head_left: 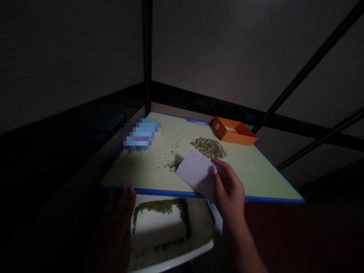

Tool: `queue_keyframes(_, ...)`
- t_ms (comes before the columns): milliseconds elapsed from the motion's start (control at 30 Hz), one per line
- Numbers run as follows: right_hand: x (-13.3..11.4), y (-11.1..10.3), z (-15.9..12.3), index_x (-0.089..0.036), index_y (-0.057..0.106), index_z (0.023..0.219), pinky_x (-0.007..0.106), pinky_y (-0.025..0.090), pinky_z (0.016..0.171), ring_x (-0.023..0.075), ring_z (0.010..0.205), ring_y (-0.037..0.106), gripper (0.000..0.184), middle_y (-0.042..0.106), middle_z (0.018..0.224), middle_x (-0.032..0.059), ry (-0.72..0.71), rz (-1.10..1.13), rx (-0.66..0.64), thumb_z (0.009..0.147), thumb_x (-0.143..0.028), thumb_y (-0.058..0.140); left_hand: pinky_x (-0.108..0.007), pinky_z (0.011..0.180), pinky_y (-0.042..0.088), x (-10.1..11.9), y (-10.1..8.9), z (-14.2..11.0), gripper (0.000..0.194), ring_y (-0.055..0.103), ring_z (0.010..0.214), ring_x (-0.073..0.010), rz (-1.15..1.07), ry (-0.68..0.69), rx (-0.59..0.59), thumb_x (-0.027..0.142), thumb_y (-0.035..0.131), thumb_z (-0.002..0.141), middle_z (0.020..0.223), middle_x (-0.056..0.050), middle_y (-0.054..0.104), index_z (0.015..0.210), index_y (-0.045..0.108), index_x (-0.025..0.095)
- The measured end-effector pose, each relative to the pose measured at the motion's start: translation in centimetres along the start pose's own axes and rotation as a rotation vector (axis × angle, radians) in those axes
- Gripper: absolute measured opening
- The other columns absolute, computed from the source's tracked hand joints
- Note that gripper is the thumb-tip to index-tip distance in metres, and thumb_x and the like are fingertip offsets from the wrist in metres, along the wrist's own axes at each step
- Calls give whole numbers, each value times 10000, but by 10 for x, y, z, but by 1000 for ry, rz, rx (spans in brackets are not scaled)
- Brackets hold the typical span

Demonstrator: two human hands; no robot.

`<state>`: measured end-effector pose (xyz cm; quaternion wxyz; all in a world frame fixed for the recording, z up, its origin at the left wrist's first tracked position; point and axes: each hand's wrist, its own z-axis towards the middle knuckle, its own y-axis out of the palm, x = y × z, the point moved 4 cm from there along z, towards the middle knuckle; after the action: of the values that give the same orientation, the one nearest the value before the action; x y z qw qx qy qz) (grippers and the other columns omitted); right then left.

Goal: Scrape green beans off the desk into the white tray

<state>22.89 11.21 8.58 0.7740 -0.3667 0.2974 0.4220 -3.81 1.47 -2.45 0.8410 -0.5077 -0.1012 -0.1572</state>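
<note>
My right hand (230, 189) grips a thin white scraper card (196, 170), thumb on its upper face, tilted over the table's front part. Small green beans or seeds lie just beyond it in a loose pile (209, 147). A smaller scatter of them (172, 165) is at the card's left edge. Below the table's front edge is a white tray (199, 227) with more green grains along its inner edges. My left hand (121, 206), dim in shadow, is at the tray's left side with its fingers stretched and apart, the tips near the table edge. Its thumb and palm are hidden in the dark.
The pale yellow-green table (256, 174) has a blue rim. An orange open box (236, 131) stands at its back right. A blurred light-blue packet (142, 133) lies at the left. Dim walls and dark slanted bars surround the table.
</note>
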Motion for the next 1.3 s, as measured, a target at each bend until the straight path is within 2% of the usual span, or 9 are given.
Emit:
queue_keyframes(100, 0, 1, 1, -211, 672, 1133, 418, 532, 953, 241, 1098, 677, 252, 729, 1172, 107, -8, 12, 11, 921, -265, 546, -593, 1215, 278, 2, 0, 0, 744, 127, 1531, -314, -27, -11, -33, 186, 347, 851, 1681, -18, 110, 1520, 57, 335)
queue_keyframes(267, -1, 5, 1, -219, 670, 1148, 404, 533, 949, 234, 1120, 667, 260, 724, 1187, 100, -37, 17, 8, 923, -248, 541, -575, 1177, 350, 7, -4, 3, 732, 123, 1535, -299, -50, -14, -26, 204, 348, 864, 1684, -11, 94, 1518, 56, 352)
queue_keyframes(500, 0, 10, 2, -238, 664, 1163, 386, 531, 953, 220, 1133, 661, 268, 723, 1188, 82, -65, 41, -10, 933, -234, 527, -570, 1152, 381, 10, -7, 5, 720, 127, 1534, -293, -51, -33, -43, 222, 342, 874, 1682, 2, 104, 1514, 48, 373)
queue_keyframes(767, -2, 15, 5, -240, 681, 1133, 381, 534, 949, 217, 1120, 663, 258, 732, 1165, 70, -66, 61, -21, 920, -227, 536, -567, 1208, 276, 5, -6, 3, 709, 127, 1534, -283, -63, -48, -52, 230, 358, 879, 1681, 7, 114, 1515, 79, 368)
queue_keyframes(900, -2, 23, 12, -246, 698, 1100, 383, 535, 958, 205, 1104, 670, 243, 740, 1153, 59, -42, 139, -64, 910, -219, 549, -589, 1199, 297, 3, -5, 4, 724, 122, 1533, -298, -48, -58, -71, 225, 355, 873, 1684, 9, 84, 1514, 52, 376)
queue_keyframes(1067, -1, 33, 21, -265, 725, 1067, 402, 526, 992, 198, 1107, 674, 236, 754, 1141, 39, -31, 215, -144, 895, -215, 572, -577, 1221, 269, 5, -7, 7, 734, 114, 1532, -298, -47, -27, -8, 204, 354, 864, 1683, 20, 81, 1514, 58, 379)
queue_keyframes(1133, -1, 34, 23, -274, 736, 1062, 408, 524, 1000, 198, 1111, 675, 239, 759, 1135, 30, -28, 231, -166, 894, -217, 576, -571, 1227, 262, 6, -7, 8, 730, 134, 1529, -297, -54, -36, -19, 207, 356, 865, 1681, 17, 102, 1515, 68, 372)
queue_keyframes(1300, -2, 34, 23, -294, 754, 1056, 412, 528, 1000, 199, 1104, 681, 247, 769, 1111, 6, -3, 266, -233, 886, -220, 590, -555, 1210, 323, 6, -9, 7, 707, 134, 1525, -294, -71, -62, -31, 225, 346, 872, 1677, 45, 114, 1510, 87, 388)
